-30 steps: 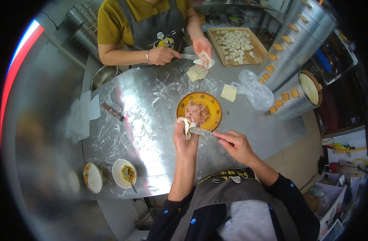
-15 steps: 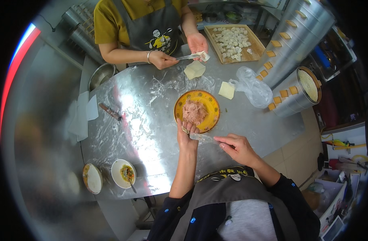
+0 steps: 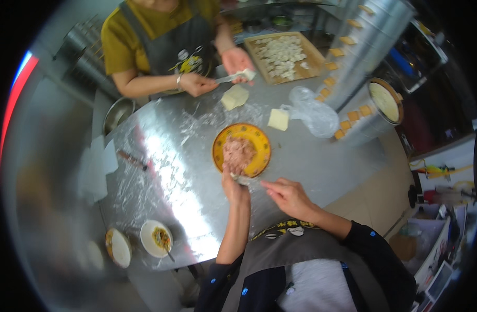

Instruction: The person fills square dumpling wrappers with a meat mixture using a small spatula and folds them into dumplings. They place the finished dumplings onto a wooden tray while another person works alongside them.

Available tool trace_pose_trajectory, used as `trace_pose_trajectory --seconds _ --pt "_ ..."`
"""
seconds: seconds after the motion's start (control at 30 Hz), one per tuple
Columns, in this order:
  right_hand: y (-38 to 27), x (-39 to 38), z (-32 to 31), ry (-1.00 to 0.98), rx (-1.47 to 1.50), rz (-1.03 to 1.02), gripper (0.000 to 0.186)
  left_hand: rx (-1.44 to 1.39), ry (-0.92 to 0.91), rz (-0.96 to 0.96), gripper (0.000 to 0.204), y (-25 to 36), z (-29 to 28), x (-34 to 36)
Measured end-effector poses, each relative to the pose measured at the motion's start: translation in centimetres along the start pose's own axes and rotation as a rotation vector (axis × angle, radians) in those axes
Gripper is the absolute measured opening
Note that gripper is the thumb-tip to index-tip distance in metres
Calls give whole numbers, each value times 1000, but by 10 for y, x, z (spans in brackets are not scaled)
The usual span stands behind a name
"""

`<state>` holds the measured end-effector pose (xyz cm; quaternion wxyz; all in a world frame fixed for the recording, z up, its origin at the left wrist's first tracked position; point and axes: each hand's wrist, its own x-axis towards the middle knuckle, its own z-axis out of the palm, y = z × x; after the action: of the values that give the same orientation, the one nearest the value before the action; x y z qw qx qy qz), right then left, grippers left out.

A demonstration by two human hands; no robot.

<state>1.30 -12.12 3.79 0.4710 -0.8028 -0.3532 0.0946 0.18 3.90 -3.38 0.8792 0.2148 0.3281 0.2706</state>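
Note:
My left hand is at the near rim of a yellow patterned plate, its fingers curled around a small pale piece that looks like a dough wrapper, mostly hidden. On the plate lies a mound of pink minced meat. In my right hand is the end of a flat, translucent spatula; its tip reaches my left fingers. Across the table a co-worker's hand supports a pale wrapper, and their other hand holds a similar spatula against it.
Wrapper stacks and a plastic bag lie beyond the plate. A wooden tray holds wontons. Tall metal cylinders stand right. Two bowls sit near left; a brown-handled tool lies farther back.
The whole view has shifted, so the table and its things sit further left. My spatula stays at my left fingers; the co-worker's wrapper looks more bunched.

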Motion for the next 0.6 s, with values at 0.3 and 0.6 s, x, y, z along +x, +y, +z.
trace_pose_trajectory --seconds 0.3,0.6 --pt "38 1 -55 -33 415 321 24 -195 -78 -325 34 11 -6 15" --pt "81 -24 -118 234 601 583 26 -7 -154 -583 27 -88 46 42"
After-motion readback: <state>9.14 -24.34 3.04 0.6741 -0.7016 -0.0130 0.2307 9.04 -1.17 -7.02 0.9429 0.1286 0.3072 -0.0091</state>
